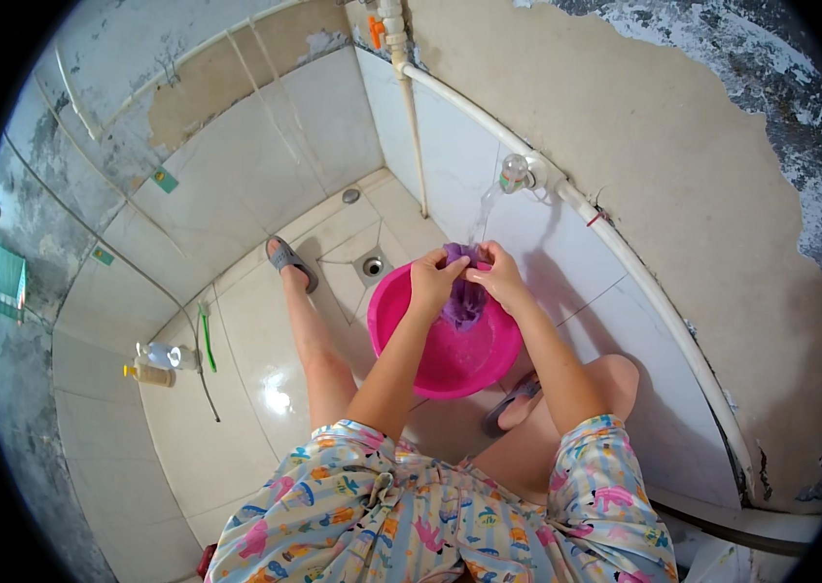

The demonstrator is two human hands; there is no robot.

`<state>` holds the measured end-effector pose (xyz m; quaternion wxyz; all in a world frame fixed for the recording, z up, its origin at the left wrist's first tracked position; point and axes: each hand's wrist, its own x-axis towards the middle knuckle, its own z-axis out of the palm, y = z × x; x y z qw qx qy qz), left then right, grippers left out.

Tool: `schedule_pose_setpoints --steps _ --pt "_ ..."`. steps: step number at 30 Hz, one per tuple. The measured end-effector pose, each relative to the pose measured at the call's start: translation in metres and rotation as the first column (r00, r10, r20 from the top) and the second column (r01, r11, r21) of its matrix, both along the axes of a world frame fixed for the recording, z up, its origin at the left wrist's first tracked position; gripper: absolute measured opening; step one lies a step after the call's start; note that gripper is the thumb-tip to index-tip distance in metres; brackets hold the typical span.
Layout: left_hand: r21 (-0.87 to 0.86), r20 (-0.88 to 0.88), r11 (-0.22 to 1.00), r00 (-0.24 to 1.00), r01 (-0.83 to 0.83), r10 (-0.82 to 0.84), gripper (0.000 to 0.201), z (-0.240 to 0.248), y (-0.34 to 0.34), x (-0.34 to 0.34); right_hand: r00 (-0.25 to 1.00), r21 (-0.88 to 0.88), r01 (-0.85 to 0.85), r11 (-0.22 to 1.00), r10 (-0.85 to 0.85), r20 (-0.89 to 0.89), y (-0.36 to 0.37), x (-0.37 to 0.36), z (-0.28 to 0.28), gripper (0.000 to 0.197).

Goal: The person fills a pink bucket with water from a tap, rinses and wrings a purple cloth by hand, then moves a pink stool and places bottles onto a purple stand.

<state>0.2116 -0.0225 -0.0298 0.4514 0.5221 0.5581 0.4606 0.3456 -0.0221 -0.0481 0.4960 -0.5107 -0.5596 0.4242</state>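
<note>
A wet purple cloth hangs from both my hands over the pink basin. My left hand pinches its upper left side, and my right hand grips the upper right side. The fingers of the two hands nearly meet at the top of the cloth. From the tap on the wall, fitted with a clear bottle-like piece, water runs down toward the cloth. Some water lies in the basin, which stands on the tiled floor between my feet. What kind of cloth it is cannot be made out.
A floor drain lies just left of the basin. Bottles and a green brush-like stick stand along the left wall. A white pipe runs along the right wall. My sandalled left foot is on the tiles.
</note>
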Motion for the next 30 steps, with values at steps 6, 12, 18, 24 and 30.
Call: schedule_pose_setpoints --steps 6,12,18,24,30 --pt "0.043 0.254 0.976 0.942 0.214 -0.218 0.013 -0.012 0.008 -0.001 0.984 -0.124 -0.149 0.981 0.135 -0.115 0.011 0.016 -0.007 0.024" --pt "-0.224 0.721 0.962 0.691 0.157 0.056 0.01 -0.02 0.016 0.006 0.97 -0.15 0.123 0.981 -0.151 -0.191 0.02 0.018 -0.026 0.027" --pt "-0.332 0.715 0.943 0.66 0.03 0.231 0.034 -0.079 0.039 -0.007 0.969 0.307 0.19 0.933 -0.229 0.097 -0.018 -0.066 0.016 0.032" --pt "-0.68 0.424 0.724 0.869 0.12 0.254 0.046 -0.028 0.028 0.018 0.881 -0.045 0.378 0.925 -0.345 0.324 0.019 -0.019 -0.004 0.041" --pt "-0.496 0.42 0.732 0.867 0.468 -0.27 0.021 0.011 0.025 -0.016 0.976 -0.039 0.216 0.976 -0.217 -0.016 0.036 0.007 -0.006 0.041"
